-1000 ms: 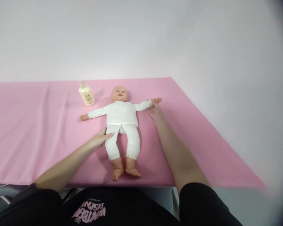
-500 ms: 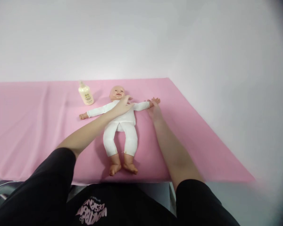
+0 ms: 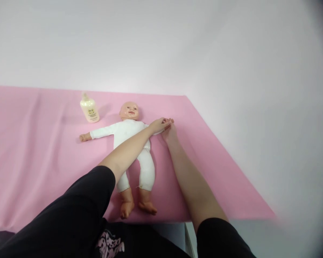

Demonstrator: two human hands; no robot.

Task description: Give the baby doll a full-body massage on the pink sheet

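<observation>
— What colour is the cloth (image 3: 43,168)?
— Plain pink. The doll (image 3: 129,143) wears a white suit.
— And the bottle (image 3: 89,109)?
— Cream, with a yellow mark. The sleeves (image 3: 78,208) are black, the wall (image 3: 161,43) white.

Baby doll (image 3: 131,134) in white clothes, flat on its back on a pink cloth (image 3: 29,161), arms spread wide. Left hand (image 3: 158,125) reached across the doll's chest onto its far arm, right hand (image 3: 170,133) just beside it, touching that same arm. Cream bottle (image 3: 89,108) upright near the doll's head.
</observation>
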